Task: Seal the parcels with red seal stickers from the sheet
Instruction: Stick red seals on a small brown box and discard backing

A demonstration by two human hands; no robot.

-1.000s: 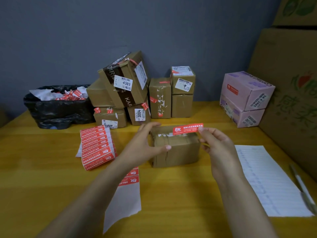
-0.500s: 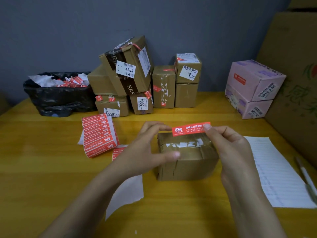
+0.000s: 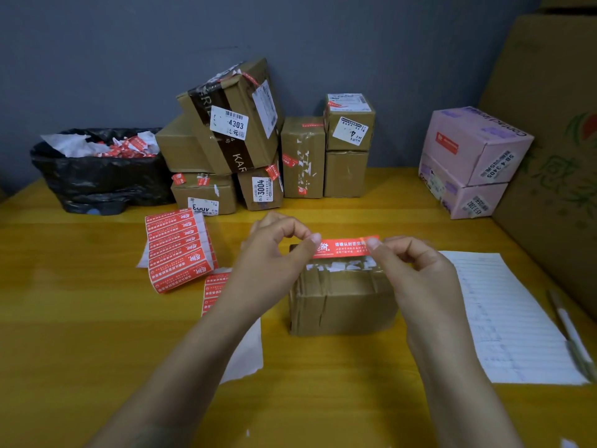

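Observation:
A brown taped parcel (image 3: 342,302) stands on the yellow table (image 3: 80,334) in front of me. Above its top far edge a red seal sticker (image 3: 344,248) is stretched level between both hands. My left hand (image 3: 277,253) pinches the sticker's left end and my right hand (image 3: 410,266) pinches its right end. A stack of red sticker sheets (image 3: 177,247) lies to the left. A partly used sheet (image 3: 214,291) with white backing lies under my left forearm.
A pile of sealed brown parcels (image 3: 258,147) stands at the back by the wall. At back left, a black bag (image 3: 97,169) holds paper scraps. Two pink boxes (image 3: 468,160) are stacked at the right, then large cartons (image 3: 555,156). A printed list (image 3: 507,318) and pen (image 3: 571,334) lie right.
My left hand let go of the parcel's side and rose to pinch the sticker's left end. The sticker now hangs between both hands over the parcel.

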